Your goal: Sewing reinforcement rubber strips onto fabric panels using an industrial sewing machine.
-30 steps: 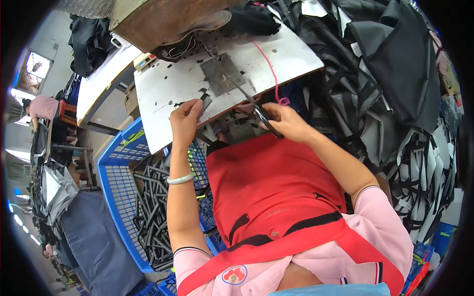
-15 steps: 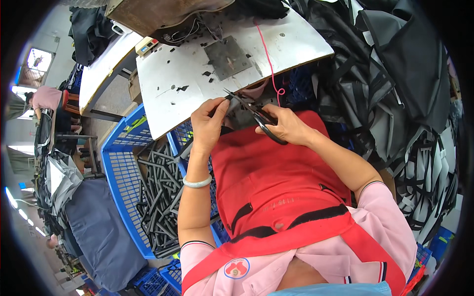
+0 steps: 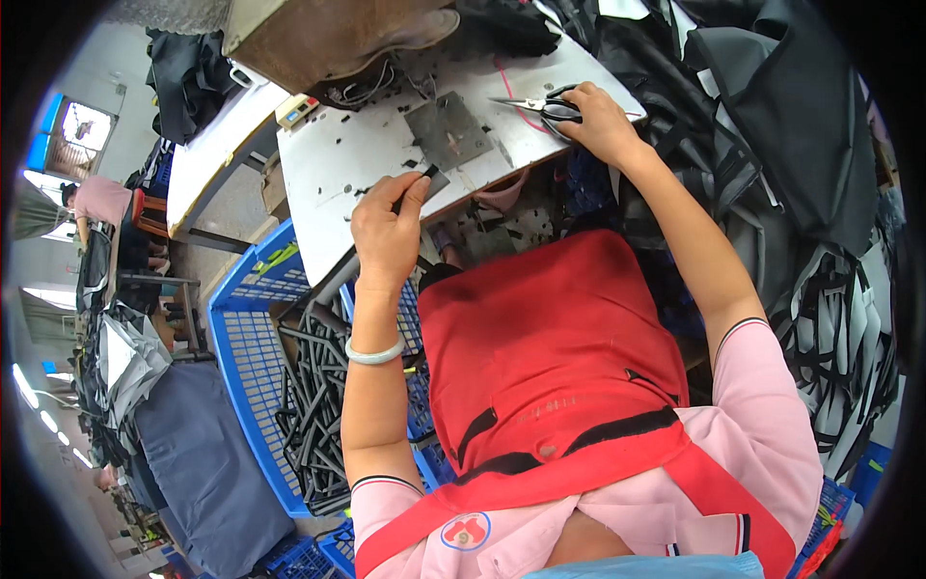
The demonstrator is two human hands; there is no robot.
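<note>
My left hand (image 3: 386, 227) is closed in a pinch at the near edge of the white worktable. A short black end of a strip or tube (image 3: 431, 172) sticks out past its thumb and finger. Most of that piece is hidden by the hand. Over the table's right side, my right hand (image 3: 600, 127) has its fingers on the black handles of a pair of scissors (image 3: 558, 113). The metal blades point left and look nearly closed. A pink cord (image 3: 518, 104) passes beside the scissors.
A blue plastic basket (image 3: 258, 386) full of dark grey tubes (image 3: 323, 405) stands left of my lap. Dark scraps lie around a metal plate (image 3: 449, 132) on the white worktable (image 3: 318, 174). Black fabric (image 3: 772, 125) is heaped at right. Another person (image 3: 101, 200) works far left.
My right hand has carried the scissors away from my left hand, rightward and farther over the table. My left hand has shifted slightly left and still pinches the black piece.
</note>
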